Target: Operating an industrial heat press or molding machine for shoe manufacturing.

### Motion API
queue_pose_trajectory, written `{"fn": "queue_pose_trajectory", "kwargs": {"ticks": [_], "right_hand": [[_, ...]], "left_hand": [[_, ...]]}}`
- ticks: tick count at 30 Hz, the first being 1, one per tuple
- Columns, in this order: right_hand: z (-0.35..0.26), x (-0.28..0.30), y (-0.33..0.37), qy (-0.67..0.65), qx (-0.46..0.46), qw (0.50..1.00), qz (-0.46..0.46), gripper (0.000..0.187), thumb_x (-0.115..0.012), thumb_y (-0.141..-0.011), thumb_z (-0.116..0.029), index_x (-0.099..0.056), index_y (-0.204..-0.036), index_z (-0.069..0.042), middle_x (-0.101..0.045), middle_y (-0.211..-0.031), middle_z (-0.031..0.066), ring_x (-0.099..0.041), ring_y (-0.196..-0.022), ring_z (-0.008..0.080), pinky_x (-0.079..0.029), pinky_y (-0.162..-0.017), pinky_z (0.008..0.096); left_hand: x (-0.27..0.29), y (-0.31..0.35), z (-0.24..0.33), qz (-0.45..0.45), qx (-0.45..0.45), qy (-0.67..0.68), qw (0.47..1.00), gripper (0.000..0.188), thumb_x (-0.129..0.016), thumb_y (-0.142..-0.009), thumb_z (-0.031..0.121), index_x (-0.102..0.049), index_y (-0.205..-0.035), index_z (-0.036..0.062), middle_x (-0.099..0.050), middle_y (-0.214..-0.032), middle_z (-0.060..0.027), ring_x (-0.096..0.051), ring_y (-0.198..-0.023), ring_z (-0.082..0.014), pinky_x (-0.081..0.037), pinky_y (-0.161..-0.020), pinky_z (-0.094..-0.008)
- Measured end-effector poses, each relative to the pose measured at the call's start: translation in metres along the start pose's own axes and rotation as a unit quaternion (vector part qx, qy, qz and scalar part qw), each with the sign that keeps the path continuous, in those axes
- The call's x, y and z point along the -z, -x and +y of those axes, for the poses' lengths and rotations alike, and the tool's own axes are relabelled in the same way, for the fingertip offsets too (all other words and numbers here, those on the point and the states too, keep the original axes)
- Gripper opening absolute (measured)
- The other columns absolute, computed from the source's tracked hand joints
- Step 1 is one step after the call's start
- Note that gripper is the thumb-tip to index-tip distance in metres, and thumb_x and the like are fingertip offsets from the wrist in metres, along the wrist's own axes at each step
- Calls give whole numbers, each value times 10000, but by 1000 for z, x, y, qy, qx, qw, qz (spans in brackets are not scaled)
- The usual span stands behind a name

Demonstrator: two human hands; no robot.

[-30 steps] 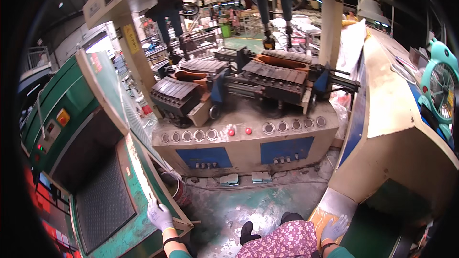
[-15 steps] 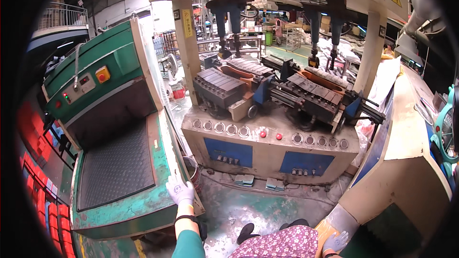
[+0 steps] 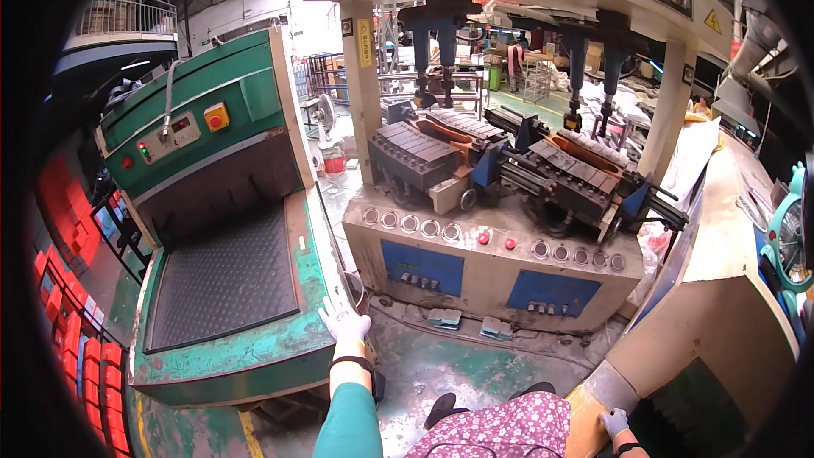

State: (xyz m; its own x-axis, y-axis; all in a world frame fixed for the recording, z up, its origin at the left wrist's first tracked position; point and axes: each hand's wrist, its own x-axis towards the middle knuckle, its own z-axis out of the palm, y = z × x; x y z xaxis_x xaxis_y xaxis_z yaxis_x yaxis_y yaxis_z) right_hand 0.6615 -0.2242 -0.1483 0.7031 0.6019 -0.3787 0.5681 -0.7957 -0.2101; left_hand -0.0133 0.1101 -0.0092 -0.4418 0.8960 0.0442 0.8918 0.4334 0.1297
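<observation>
My left hand [image 3: 344, 322], in a white glove, rests with its fingers apart on the right front corner of a green machine [image 3: 229, 365]. A black textured plate [image 3: 225, 280] lies in that machine's opening. At the lower right, my right hand [image 3: 615, 424], also gloved, touches the edge of a tan, worn surface [image 3: 585, 420]. Its fingers look partly bent, and nothing shows in them. Ahead stands a beige two-station press [image 3: 492, 246] with dark slatted clamp blocks [image 3: 415, 153] and brown moulds [image 3: 441, 131] between them.
Two foot pedals [image 3: 444, 319] and cables lie on the floor before the press. A beige cabinet [image 3: 712, 331] stands on the right, with a turquoise fan [image 3: 793, 229] beside it. Red boxes [image 3: 102, 373] are stacked at the left. A person [image 3: 515, 64] stands far back.
The whole view has shifted, so the machines sit farther right and slightly lower. My left hand stays on the green machine's corner. My right hand's fingers, spread flat before, look more bent.
</observation>
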Motion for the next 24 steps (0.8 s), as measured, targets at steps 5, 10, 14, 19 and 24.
{"fn": "queue_pose_trajectory", "kwargs": {"ticks": [5, 10, 14, 19, 24], "right_hand": [[1, 0, 1, -31, -13, 999, 43, 579, -578, -914, -419, -583, -1369, -59, -582, -1378, 236, -558, -1299, 392, -472, -1067, 484], [-28, -18, -5, -39, -39, 982, 181, 635, -580, -925, -363, -508, -1444, -4, -545, -1447, 253, -541, -1324, 404, -436, -1108, 484], [-45, -61, -17, 14, -75, 970, 233, 668, -567, -949, -354, -454, -1516, -19, -469, -1550, 218, -447, -1434, 352, -342, -1191, 495], [-74, -74, -25, 44, -177, 956, 228, 667, -493, -1011, -477, -425, -1551, -92, -376, -1645, 115, -359, -1504, 287, -269, -1219, 511], [-89, -78, -36, 61, -238, 937, 249, 710, -392, -1037, -583, -384, -1582, -128, -334, -1668, 101, -341, -1513, 293, -232, -1217, 555]], "left_hand": [[1, -7, 0, -17, -11, -1, 1000, 1027, -630, -844, 513, -165, -1648, 75, -198, -1701, -163, -138, -1582, -342, -65, -1268, -535], [6, -13, 2, 16, -3, 66, 998, 971, -649, -845, 519, -254, -1621, 89, -367, -1611, -162, -284, -1509, -346, -159, -1236, -536], [0, -9, 3, 109, -20, 64, 992, 877, -730, -815, 424, -377, -1559, 122, -476, -1487, -102, -381, -1416, -307, -218, -1213, -517], [5, -8, 16, 57, -14, 46, 997, 875, -714, -824, 411, -367, -1569, 110, -403, -1572, -126, -322, -1476, -318, -201, -1226, -515], [-9, -16, 1, 44, 17, 0, 999, 930, -661, -849, 477, -297, -1617, 101, -211, -1705, -161, -145, -1585, -324, -116, -1265, -511]]}}
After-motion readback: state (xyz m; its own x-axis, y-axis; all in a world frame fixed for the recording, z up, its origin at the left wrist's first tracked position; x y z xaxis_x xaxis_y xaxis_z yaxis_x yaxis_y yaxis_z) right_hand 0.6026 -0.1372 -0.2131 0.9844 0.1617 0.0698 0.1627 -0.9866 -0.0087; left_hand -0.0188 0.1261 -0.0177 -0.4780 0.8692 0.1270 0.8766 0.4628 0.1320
